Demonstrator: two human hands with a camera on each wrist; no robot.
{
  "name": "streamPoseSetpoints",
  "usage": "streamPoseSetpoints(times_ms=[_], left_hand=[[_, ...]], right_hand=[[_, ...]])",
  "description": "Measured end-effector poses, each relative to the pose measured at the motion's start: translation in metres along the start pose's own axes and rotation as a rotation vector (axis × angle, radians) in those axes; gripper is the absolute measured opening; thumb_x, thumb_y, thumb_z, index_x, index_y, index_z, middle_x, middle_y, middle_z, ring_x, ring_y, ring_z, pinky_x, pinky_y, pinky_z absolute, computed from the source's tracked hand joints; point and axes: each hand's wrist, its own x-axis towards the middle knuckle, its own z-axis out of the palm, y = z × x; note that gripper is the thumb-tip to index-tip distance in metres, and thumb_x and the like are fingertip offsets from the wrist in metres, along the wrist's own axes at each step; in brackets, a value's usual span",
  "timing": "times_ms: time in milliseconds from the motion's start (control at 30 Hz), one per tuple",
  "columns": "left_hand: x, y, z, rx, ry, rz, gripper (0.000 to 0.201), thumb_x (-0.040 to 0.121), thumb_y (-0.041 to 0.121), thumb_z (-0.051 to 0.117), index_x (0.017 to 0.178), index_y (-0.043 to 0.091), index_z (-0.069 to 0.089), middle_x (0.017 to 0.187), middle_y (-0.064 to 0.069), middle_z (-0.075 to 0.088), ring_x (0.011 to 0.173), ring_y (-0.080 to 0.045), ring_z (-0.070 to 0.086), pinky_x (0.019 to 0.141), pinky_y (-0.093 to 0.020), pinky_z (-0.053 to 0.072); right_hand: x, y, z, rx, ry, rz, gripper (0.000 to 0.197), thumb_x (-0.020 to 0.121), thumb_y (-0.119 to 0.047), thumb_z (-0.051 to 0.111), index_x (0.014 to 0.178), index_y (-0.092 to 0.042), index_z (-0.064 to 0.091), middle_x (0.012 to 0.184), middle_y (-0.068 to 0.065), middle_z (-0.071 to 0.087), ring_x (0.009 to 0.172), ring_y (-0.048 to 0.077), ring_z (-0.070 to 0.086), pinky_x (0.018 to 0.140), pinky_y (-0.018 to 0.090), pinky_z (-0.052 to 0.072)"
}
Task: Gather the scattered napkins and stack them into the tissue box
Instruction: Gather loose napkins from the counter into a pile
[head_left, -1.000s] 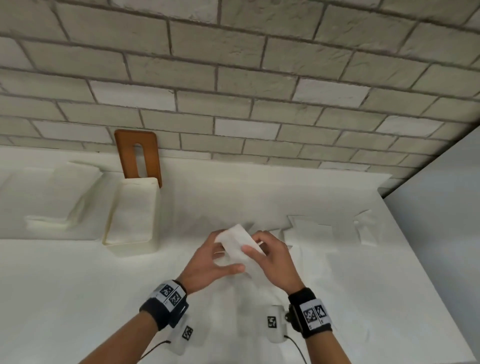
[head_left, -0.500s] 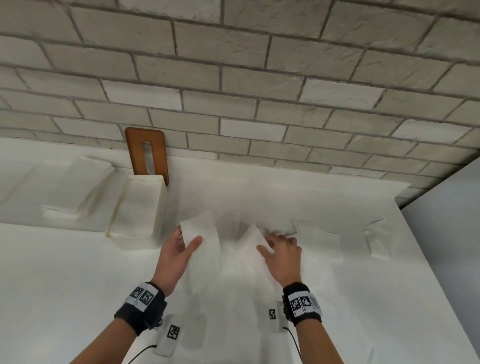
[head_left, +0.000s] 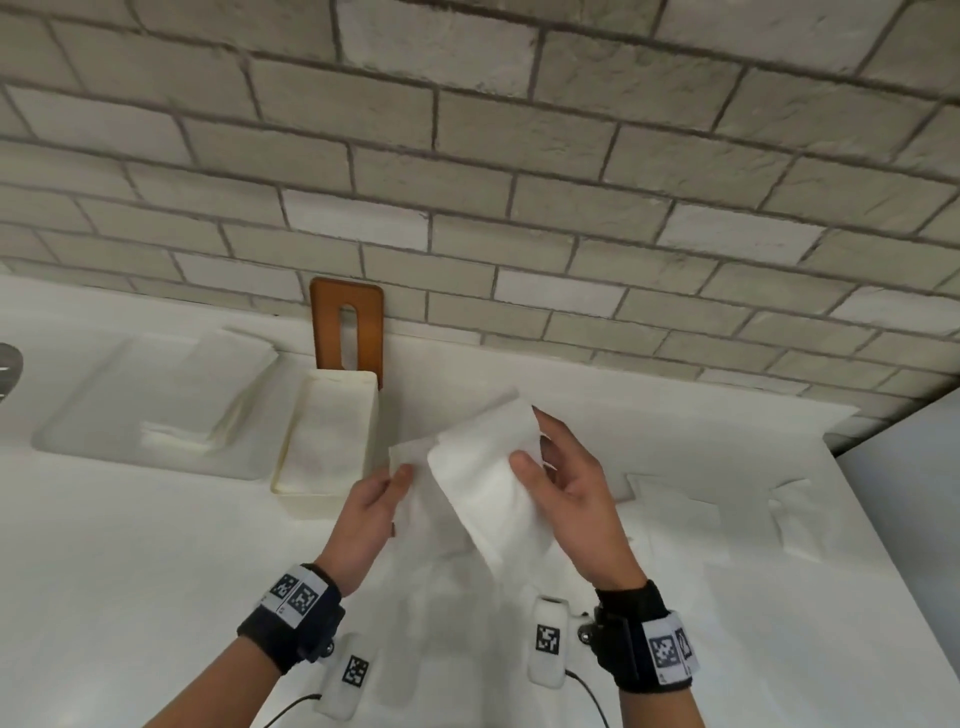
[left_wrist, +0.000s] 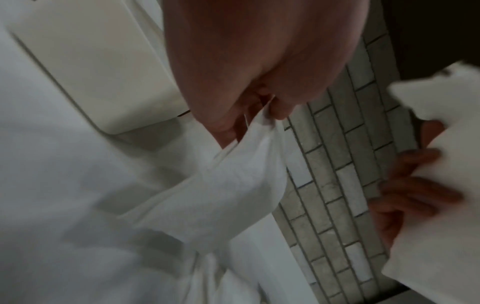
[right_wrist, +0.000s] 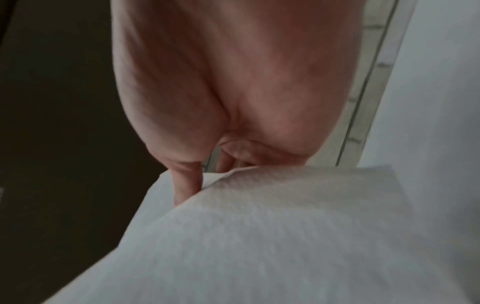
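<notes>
My left hand (head_left: 384, 488) pinches the top of a white napkin (head_left: 415, 499) that hangs just right of the cream tissue box (head_left: 371, 431); the left wrist view shows this napkin (left_wrist: 228, 185) caught between thumb and fingers. My right hand (head_left: 550, 467) grips a second, larger white napkin (head_left: 488, 478) above the counter, thumb on its front, and this napkin (right_wrist: 272, 226) fills the right wrist view. The box stands open-topped with white napkins lying flat inside. Two more napkins (head_left: 670, 504) (head_left: 795, 519) lie flat on the counter to the right.
A brown wooden lid (head_left: 347, 327) with a slot leans on the brick wall behind the box. A recessed white tray area (head_left: 104, 415) with folded paper lies left of the box. The counter's right edge (head_left: 883, 545) runs diagonally beside a grey wall.
My right hand has lifted a napkin off the counter and raised it toward the left hand. The left hand keeps its napkin beside the box. The view has shifted left and closer.
</notes>
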Motion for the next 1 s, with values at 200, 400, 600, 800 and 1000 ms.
streamPoseSetpoints(times_ms=[200, 400, 600, 800, 1000], left_hand=[[-0.011, 0.041, -0.024, -0.170, -0.088, 0.012, 0.042, 0.114, 0.024, 0.036, 0.130, 0.012, 0.073, 0.121, -0.021, 0.075, 0.114, -0.030, 0.072, 0.095, -0.045, 0.055], [-0.015, 0.058, -0.059, -0.296, -0.070, 0.015, 0.045, 0.111, 0.016, 0.033, 0.122, 0.007, 0.076, 0.123, -0.017, 0.077, 0.117, -0.030, 0.072, 0.100, -0.045, 0.055], [-0.015, 0.062, -0.087, -0.347, -0.044, 0.016, 0.037, 0.098, 0.043, 0.056, 0.104, 0.018, 0.082, 0.116, -0.017, 0.071, 0.108, -0.035, 0.065, 0.099, -0.050, 0.047], [-0.018, 0.068, -0.106, -0.387, -0.082, 0.022, 0.054, 0.112, 0.050, 0.032, 0.133, 0.015, 0.068, 0.127, -0.010, 0.077, 0.120, -0.024, 0.073, 0.100, -0.040, 0.052], [-0.009, 0.072, -0.124, -0.361, -0.038, 0.029, 0.048, 0.115, 0.038, 0.036, 0.126, 0.012, 0.074, 0.123, -0.015, 0.077, 0.118, -0.030, 0.073, 0.107, -0.048, 0.052]], right_hand=[[0.006, 0.034, 0.083, -0.150, 0.195, 0.037, 0.024, 0.106, -0.028, 0.068, 0.123, -0.027, 0.052, 0.079, 0.016, 0.071, 0.063, 0.032, 0.058, 0.060, 0.046, 0.047], [0.005, 0.048, 0.140, -0.310, 0.321, -0.006, 0.019, 0.106, -0.029, 0.067, 0.109, -0.024, 0.049, 0.067, -0.010, 0.057, 0.054, 0.006, 0.048, 0.055, 0.016, 0.035], [0.010, 0.047, 0.180, -0.359, 0.445, -0.021, 0.017, 0.107, -0.031, 0.065, 0.103, -0.027, 0.050, 0.073, -0.003, 0.065, 0.057, 0.007, 0.051, 0.057, 0.017, 0.039], [0.015, 0.045, 0.209, -0.371, 0.499, -0.020, 0.021, 0.106, -0.036, 0.066, 0.095, -0.025, 0.052, 0.077, -0.003, 0.066, 0.063, 0.017, 0.062, 0.058, 0.036, 0.052], [0.025, 0.032, 0.218, -0.680, 0.325, -0.195, 0.025, 0.105, -0.039, 0.068, 0.127, -0.035, 0.057, 0.139, -0.012, 0.050, 0.115, 0.011, 0.060, 0.093, 0.027, 0.054]])
